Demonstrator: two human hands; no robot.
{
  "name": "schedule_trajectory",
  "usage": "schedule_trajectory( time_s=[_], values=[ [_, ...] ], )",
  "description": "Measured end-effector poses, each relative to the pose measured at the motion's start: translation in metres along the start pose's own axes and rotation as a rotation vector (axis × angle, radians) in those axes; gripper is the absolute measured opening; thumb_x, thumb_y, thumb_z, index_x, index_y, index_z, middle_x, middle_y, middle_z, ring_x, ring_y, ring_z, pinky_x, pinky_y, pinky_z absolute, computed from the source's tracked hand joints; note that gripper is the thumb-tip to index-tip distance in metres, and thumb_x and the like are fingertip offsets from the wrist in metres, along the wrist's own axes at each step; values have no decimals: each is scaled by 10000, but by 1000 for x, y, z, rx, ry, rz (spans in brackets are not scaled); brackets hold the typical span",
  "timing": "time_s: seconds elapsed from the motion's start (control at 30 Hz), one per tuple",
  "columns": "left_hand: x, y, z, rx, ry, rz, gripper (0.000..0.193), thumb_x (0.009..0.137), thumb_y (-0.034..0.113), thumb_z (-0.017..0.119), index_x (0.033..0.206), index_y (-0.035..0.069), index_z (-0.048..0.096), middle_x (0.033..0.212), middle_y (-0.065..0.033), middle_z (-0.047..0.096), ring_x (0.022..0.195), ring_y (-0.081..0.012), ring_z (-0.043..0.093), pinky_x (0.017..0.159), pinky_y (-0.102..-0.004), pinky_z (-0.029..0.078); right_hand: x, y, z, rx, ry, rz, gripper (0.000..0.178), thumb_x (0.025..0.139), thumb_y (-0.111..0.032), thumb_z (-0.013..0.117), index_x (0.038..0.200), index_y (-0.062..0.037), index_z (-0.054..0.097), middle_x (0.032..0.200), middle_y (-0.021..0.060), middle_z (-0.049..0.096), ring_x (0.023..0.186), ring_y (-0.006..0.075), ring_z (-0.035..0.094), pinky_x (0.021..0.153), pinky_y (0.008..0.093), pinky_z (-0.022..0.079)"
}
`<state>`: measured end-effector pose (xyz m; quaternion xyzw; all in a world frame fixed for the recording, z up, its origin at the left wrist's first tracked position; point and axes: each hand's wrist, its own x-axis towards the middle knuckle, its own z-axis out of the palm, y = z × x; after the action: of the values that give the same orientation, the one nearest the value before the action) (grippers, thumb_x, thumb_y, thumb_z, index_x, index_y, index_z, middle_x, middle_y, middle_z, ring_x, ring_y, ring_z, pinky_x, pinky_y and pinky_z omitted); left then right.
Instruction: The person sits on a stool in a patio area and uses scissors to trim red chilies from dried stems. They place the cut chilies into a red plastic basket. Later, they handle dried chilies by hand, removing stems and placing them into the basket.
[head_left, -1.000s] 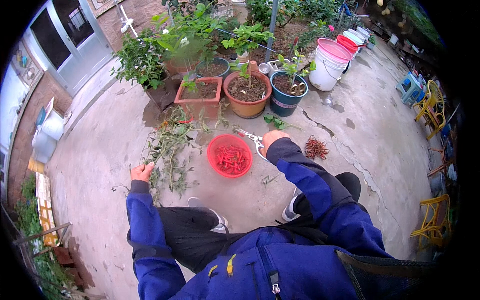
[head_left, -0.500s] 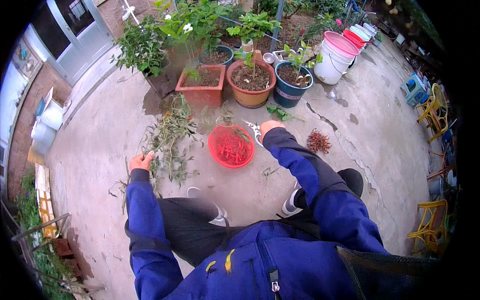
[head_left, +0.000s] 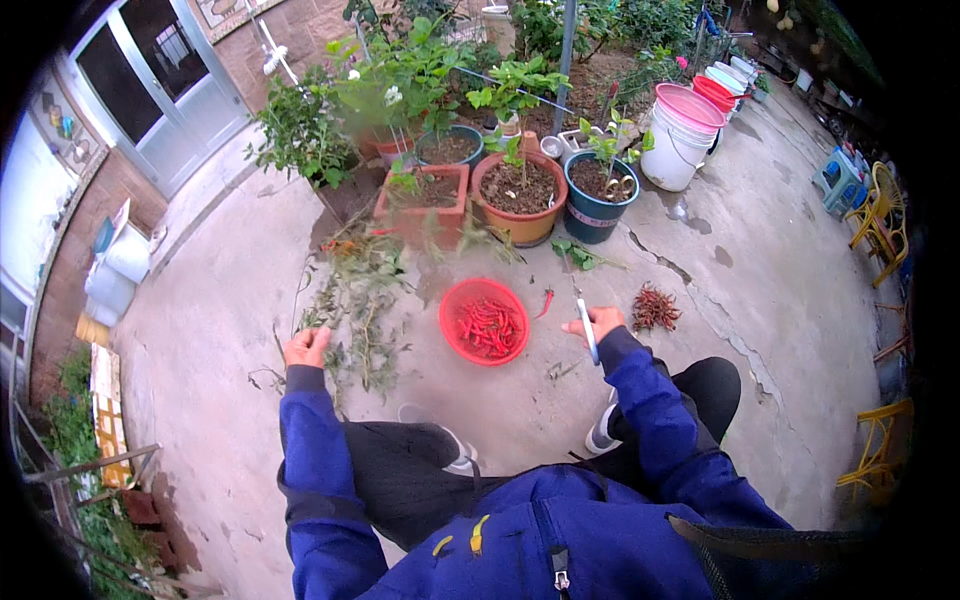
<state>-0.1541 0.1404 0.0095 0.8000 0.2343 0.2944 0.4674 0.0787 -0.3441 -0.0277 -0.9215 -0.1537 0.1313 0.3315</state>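
Scissors (head_left: 590, 335) up, blades pointing away from the body, grasped in the right hand (head_left: 605, 323), just right of the red bowl (head_left: 449, 332)! Left of the bowl, the left hand (head_left: 307, 347) is clenched, thumb against fingers, on the wilted plant (head_left: 368, 325), its leafy stems blurring across toward the bowl. Inside the bowl, a bright heap of red chilies (head_left: 488, 328)! And one loose chili (head_left: 545, 303) just right of the bowl, between it and the blades; resting or dropping, I cannot tell. Farther right of the bowl, a darker chili pile (head_left: 655, 307) sits on the concrete (head_left: 700, 370). Beyond the bowl, a round orange pot (head_left: 515, 223) beside a teal pot (head_left: 598, 222).
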Motion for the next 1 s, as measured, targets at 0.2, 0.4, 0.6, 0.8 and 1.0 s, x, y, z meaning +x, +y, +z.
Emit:
schedule_trajectory(
  time_s=[0.2,0.4,0.6,0.8,1.0],
  values=[
    [-10,47,17,249,-165,346,108,713,87,644,782,5,648,657,-87,566,617,-195,531,568,-304,407,-42,-36,-42,224,19,4,394,662,-372,745,673,-2,611,492,66,536,436,130,528,435,281,429],
    [-37,92,32,607,-183,644,89,661,98,664,735,78,619,718,-74,569,746,-263,525,744,-392,347,-62,-42,-51,111,18,-235,449,635,-414,752,653,4,590,517,116,539,460,213,528,466,334,425],
    [-50,98,36,621,-187,727,135,630,41,634,758,72,605,715,-82,531,731,-287,498,675,-397,373,-79,-58,-32,-6,-138,-283,535,638,-535,705,653,-11,597,553,158,544,503,288,550,498,377,431],
    [-56,111,43,662,-131,835,178,622,9,595,787,74,600,727,-75,532,707,-277,503,630,-386,383,-71,-69,-13,-117,-296,-171,510,625,-562,674,691,-58,640,662,176,605,657,336,605,633,422,467],
    [-61,109,49,698,-58,902,189,642,5,569,816,73,597,740,-67,530,691,-256,503,624,-364,383,-58,-90,-15,-76,-212,-211,534,641,-564,684,688,-35,630,625,182,586,614,347,591,594,419,462]
  ],
)
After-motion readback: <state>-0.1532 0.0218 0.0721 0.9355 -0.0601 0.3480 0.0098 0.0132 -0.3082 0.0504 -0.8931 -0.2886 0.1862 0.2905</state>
